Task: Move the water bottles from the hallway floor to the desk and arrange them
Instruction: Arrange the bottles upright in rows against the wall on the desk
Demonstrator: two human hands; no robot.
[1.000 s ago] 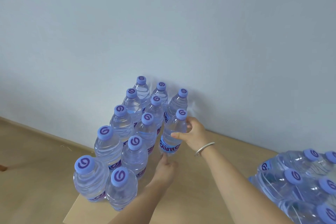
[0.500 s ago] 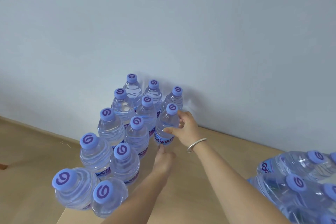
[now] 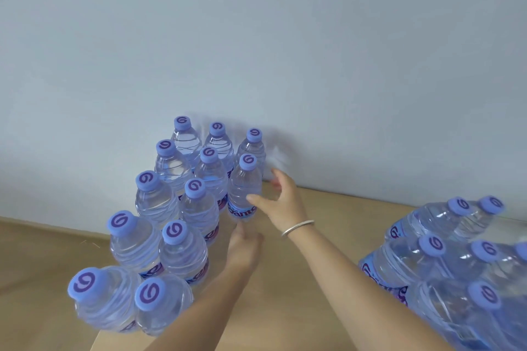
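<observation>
Pale blue-grey wall fills the upper part of the view, and against it runs a light wooden tabletop. Upright water bottles with blue caps stand in rows at the left of the tabletop, reaching back to the wall. The newest bottle stands at the right edge of this group, second from the wall in a short third row, its label partly visible.

The right hand, with a silver bracelet on its wrist, is just beside this bottle; its fingers are spread and relaxed, the thumb tip touching or nearly touching the bottle's side, gripping nothing. The left hand reaches in from below, its fingertips at the base of the same bottle; whether they press it or merely lie beside it cannot be told, though the fingers look straight.

At the right, a shrink-wrapped pack of bottles lies on the tabletop. Wooden floor shows at the lower left.
</observation>
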